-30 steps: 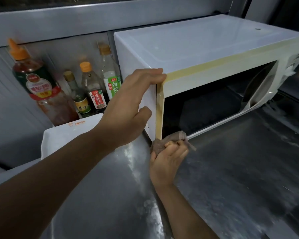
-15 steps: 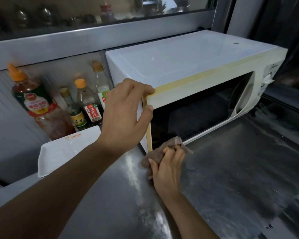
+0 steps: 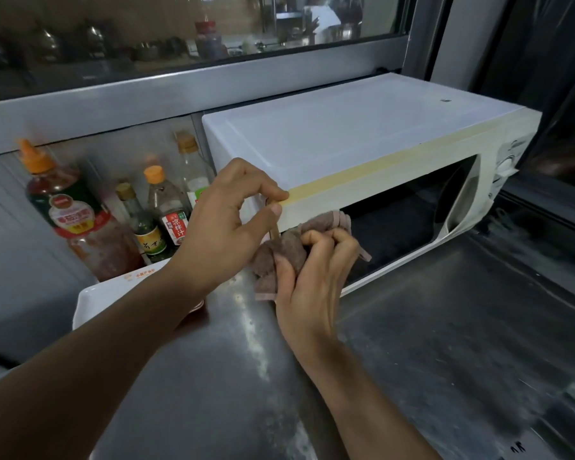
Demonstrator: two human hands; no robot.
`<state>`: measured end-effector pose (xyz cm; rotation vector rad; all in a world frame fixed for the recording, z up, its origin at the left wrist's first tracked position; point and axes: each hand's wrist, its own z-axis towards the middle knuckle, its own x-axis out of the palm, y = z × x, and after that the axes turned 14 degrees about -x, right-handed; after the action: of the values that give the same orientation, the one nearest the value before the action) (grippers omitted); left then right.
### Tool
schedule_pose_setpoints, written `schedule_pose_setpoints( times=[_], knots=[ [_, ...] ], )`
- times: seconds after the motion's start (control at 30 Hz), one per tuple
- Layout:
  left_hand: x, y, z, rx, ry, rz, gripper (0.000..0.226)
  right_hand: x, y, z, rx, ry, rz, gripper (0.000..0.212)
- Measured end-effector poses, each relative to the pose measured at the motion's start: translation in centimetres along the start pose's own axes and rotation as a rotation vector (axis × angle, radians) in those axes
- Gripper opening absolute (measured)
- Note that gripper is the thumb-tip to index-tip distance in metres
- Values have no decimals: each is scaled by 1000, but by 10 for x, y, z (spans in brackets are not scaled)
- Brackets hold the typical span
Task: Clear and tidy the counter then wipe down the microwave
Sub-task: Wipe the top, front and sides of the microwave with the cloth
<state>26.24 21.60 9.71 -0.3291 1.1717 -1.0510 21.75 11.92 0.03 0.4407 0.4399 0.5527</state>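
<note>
Left hand pinches; right hand grips with curled fingers.

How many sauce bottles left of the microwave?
4. Large orange-capped red sauce bottle far left; small gold-capped dark bottle; orange-capped brown bottle; tall clear tan-capped bottle against the white microwave. The left hand may hide more.
</note>
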Motion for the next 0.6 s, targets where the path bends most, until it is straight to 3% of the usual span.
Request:
schedule_pose_setpoints(
  times=[0.17, 0.4, 0.5, 0.6],
  knots=[
    [3, 0, -1, -7, -25, -9, 12, 1, -15, -12, -55, -28, -10, 27],
    [14, 5, -6, -15, -86, -64, 12, 11, -61, -92, 159, 158, -100, 24],
    [15, 3, -6, -24, -92, -62, 11, 8, -58, -83, 164, 198, -78, 19],
    [14, 2, -5, -30, -87, -67, 10, -2, -46, -50, 166, 134, -33, 20]
  ],
)
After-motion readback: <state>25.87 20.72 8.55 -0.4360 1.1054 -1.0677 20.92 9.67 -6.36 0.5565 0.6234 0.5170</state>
